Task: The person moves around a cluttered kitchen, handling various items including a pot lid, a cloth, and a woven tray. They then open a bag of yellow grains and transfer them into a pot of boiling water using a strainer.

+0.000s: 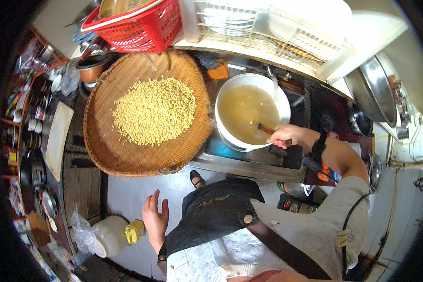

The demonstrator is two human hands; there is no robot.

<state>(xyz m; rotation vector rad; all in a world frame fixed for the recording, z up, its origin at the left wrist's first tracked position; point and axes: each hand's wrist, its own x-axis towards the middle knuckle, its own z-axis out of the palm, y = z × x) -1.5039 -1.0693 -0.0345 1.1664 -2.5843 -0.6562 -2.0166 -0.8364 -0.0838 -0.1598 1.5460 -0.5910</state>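
My right hand point(282, 136) grips the wooden handle point(266, 129) of a utensil whose lower end is hidden in cloudy yellowish liquid point(245, 105). A large white pot point(284, 102) holds this liquid and sits in the sink area, under a metal tap point(273, 81). Left of the pot is a shallow woven bamboo tray point(102, 141) with a heap of small pale yellow split beans or grains point(155, 111) on it. My left hand point(156, 218) hangs below the tray, beside my black apron, fingers apart and holding nothing.
A red plastic basket point(141, 30) overhangs the tray's back edge. Behind the pot, a wire dish rack point(232, 26) stands on a ledge. Large metal basins point(373, 91) lean at right. A white cutting board point(59, 139) lies left, and a yellow container point(135, 231) stands low near my left hand.
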